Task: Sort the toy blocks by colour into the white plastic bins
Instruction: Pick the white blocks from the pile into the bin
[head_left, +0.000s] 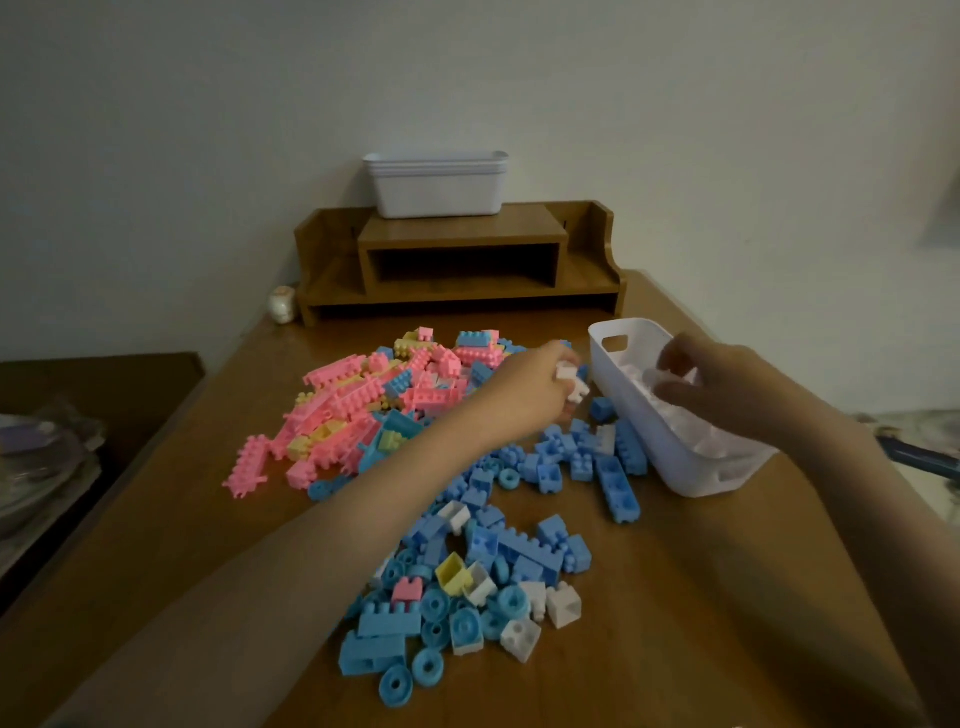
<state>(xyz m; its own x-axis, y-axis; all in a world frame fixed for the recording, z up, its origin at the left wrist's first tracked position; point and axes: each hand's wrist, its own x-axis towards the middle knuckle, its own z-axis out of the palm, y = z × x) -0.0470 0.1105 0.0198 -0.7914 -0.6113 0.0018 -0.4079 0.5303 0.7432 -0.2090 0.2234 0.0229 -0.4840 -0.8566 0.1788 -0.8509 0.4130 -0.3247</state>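
While the left hand (540, 387) pinched white blocks (570, 382) just beside the bin (670, 457) on the bench (727, 597), the right hand (727, 387) hung over the bin, its grip unclear. The white-sorting step seemed to be in hand; the next move would call for lifting those blocks over the rim.

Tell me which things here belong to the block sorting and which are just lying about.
Job: left hand, white blocks it grips, right hand, white bin, pink pile, blue blocks, stacked bins.
Lying about: wooden shelf, small ornament, clutter on left.

A home room: wooden desk (701, 597) with shelf riser (462, 260), toy blocks (363, 405) scattered.
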